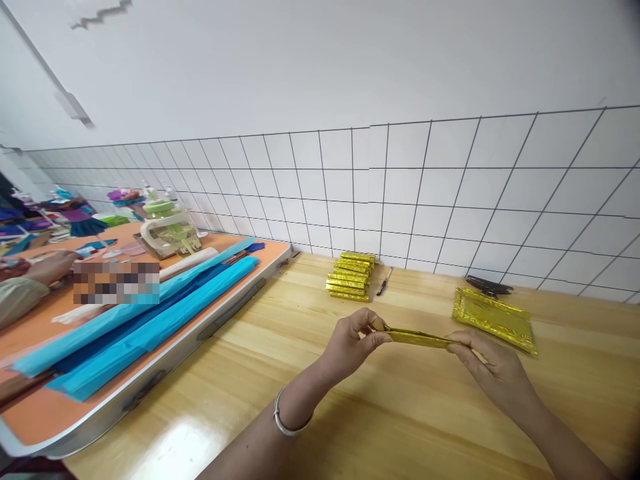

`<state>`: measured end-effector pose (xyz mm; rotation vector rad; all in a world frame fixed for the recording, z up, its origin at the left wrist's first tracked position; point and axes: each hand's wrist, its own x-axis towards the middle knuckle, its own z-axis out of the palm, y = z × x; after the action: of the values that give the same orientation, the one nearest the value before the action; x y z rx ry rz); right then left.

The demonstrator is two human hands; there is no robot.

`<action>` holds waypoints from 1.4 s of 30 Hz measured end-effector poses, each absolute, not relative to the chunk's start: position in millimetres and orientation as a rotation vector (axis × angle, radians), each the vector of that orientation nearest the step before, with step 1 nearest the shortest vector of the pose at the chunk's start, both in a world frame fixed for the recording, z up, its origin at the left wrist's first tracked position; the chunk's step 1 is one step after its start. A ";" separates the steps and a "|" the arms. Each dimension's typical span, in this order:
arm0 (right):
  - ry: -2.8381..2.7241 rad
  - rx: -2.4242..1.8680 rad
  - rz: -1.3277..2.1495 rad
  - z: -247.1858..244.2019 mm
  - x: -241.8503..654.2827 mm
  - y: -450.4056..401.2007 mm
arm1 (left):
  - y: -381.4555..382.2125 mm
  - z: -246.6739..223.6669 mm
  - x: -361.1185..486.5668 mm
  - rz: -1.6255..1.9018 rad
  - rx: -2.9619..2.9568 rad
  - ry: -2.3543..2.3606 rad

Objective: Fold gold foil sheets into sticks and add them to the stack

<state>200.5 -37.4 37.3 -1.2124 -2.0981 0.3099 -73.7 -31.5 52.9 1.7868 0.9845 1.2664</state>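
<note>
A narrow folded strip of gold foil paper (419,339) is stretched between my two hands, a little above the wooden table. My left hand (356,337) pinches its left end between thumb and fingers. At the other end, my right hand (487,360) grips it the same way. Beyond my left hand lies a stack of folded gold strips (351,277), with a pen (385,281) just right of it. Flat gold foil sheets (495,319) rest behind my right hand, and a black hair claw clip (489,287) sits at their back edge.
On the left stands an orange-topped table (273,252) with a pale raised rim. It bears rolls of blue paper (200,293), a green-lidded bottle (167,227) and doll-like figures in skirts. Another person's hand (53,267) reaches in there. A white tiled wall (340,190) bounds the back.
</note>
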 end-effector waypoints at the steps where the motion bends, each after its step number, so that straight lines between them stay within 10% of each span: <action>1: -2.119 -1.193 0.309 38.2 199.9 -37.8 | -31.3 51.9 -73.8 1.290 1.793 0.960; 42: -2.456 -1.089 0.083 27.8 158.9 -49.8 | -31.8 26.9 -60.8 1.098 2.260 0.872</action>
<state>158.9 -49.8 27.8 -1.0886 -2.4561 0.0832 -60.8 -31.8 26.9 2.2601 0.8719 1.0977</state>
